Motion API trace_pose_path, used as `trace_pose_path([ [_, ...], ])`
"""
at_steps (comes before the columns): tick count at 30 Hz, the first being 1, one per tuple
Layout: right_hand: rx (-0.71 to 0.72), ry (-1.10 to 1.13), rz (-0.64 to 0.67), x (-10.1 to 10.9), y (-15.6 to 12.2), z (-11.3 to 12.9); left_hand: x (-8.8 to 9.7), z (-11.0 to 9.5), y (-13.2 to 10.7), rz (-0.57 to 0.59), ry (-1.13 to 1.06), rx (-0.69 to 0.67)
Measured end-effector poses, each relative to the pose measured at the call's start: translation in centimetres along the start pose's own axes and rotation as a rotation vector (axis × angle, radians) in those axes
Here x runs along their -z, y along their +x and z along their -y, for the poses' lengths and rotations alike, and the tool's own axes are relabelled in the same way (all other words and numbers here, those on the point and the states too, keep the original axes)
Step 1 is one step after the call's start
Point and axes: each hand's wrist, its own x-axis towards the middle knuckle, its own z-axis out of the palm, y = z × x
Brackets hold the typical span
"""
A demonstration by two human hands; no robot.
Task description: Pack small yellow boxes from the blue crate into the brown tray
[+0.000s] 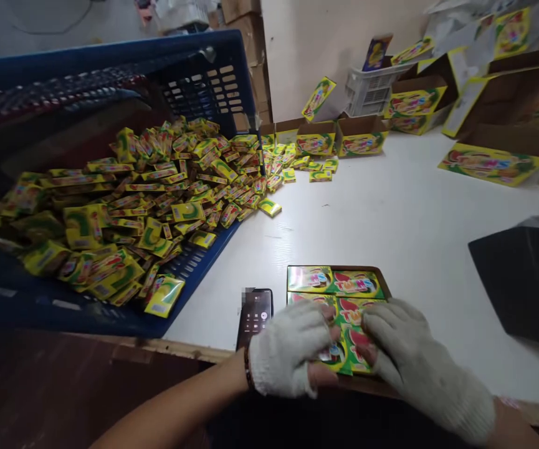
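Observation:
Both my hands wear white knit gloves with the fingertips bare. My left hand point(292, 346) and my right hand point(402, 346) press down side by side on yellow-green packets point(334, 284) laid flat in rows inside a shallow brown carton point(383, 279) at the near edge of the white table point(391, 212). The fingertips of both hands rest on the nearest row of packets. A black phone point(256, 312) with its screen lit lies just left of the carton, touching my left hand's glove.
A tipped blue crate point(110, 62) at the left spills a heap of small yellow packets point(147, 193) onto the table. Open brown cartons with printed fronts point(360, 137) stand at the back. A black tray point(526, 274) lies at the right. A white basket point(372, 90) sits behind.

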Motion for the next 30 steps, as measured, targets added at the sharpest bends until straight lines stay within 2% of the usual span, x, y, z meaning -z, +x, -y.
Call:
trace_pose_path([
  [2, 0.033, -0.066, -0.028, -0.2, -0.4, 0.2, 2.2, 3.6, 0.0, -0.082, 0.106, 0.308],
  [4, 0.054, -0.134, -0.043, -0.5, -0.7, 0.4, 5.3, 8.3, -0.2, -0.116, 0.353, 0.845],
  [5, 0.057, -0.163, -0.039, -0.6, -0.8, 0.5, 7.1, 10.7, -0.5, -0.135, 0.408, 0.967],
  [8, 0.023, -0.176, 0.022, -0.7, -0.7, 0.5, 11.3, 16.5, -1.8, -0.155, 0.473, 1.202],
  [11, -0.051, -0.061, 0.077, -0.3, -1.0, 0.0, 12.8, 19.3, -3.4, -0.118, 0.469, 1.316],
  [14, -0.158, 0.113, 0.047, 0.3, -1.4, -0.5, 12.1, 19.6, -3.8, -0.127, 0.407, 1.302],
  [16, -0.217, 0.171, -0.035, 0.5, -1.0, -0.6, 10.7, 18.0, -2.7, -0.156, 0.281, 1.219],
  [18, -0.160, 0.153, -0.119, 0.7, 0.4, -0.2, 9.1, 14.5, -0.9, -0.216, 0.054, 1.062],
  [20, -0.001, 0.099, -0.177, 0.9, 2.7, 0.5, 7.2, 9.8, 1.3, -0.269, -0.243, 0.876],
  [22, 0.162, 0.084, -0.185, 1.1, 5.0, 1.5, 5.2, 5.1, 3.2, -0.156, -0.459, 0.699],
  [24, 0.212, 0.146, -0.144, 1.4, 6.5, 2.1, 3.3, 2.4, 4.7, 0.007, -0.609, 0.458],
  [26, 0.160, 0.231, -0.099, 1.7, 6.7, 1.9, 2.3, 2.4, 5.6, 0.037, -0.620, 0.400],
  [27, 0.094, 0.257, -0.109, 1.8, 6.3, 1.3, 2.4, 3.4, 5.7, -0.013, -0.569, 0.427],
  [28, -0.002, 0.264, -0.152, 1.7, 5.7, 0.6, 2.9, 4.9, 5.7, -0.098, -0.468, 0.481],
  [30, -0.238, 0.248, -0.264, 1.4, 4.0, -1.0, 5.2, 8.4, 5.2, -0.320, -0.129, 0.619],
])
